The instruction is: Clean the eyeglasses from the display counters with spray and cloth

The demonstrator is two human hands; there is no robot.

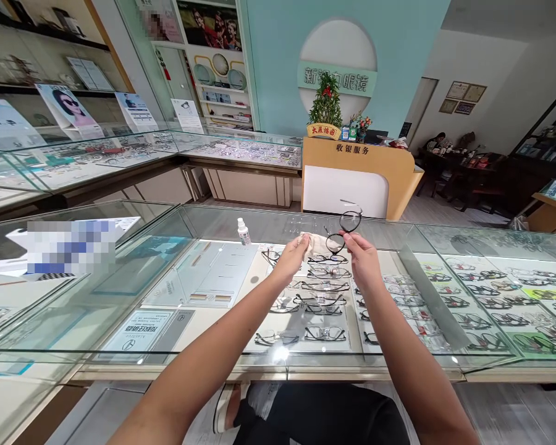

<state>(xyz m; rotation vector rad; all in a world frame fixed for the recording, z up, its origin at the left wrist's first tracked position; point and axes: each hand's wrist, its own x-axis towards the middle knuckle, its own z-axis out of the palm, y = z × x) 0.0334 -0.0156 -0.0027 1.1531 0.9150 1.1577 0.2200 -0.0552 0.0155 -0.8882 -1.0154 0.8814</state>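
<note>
My right hand (362,252) pinches a pair of round black-rimmed glasses (351,221), held up above the glass display counter (213,358). Left of it, my left hand (297,252) grips a pale cloth (315,245), whose edge hangs close to the lower lens. Whether the cloth touches the lens I cannot tell. A small white bottle (243,232) stands upright on the counter, to the left of my left hand. Beneath my hands, rows of glasses (324,303) lie inside the case.
White and blue papers (74,247) lie on the counter at the left. More glasses (495,287) fill the case at the right. Beyond the counter stand a wooden cashier desk (410,176) with a plant (325,105) and another display case (241,153). A person (438,142) is far back at the right.
</note>
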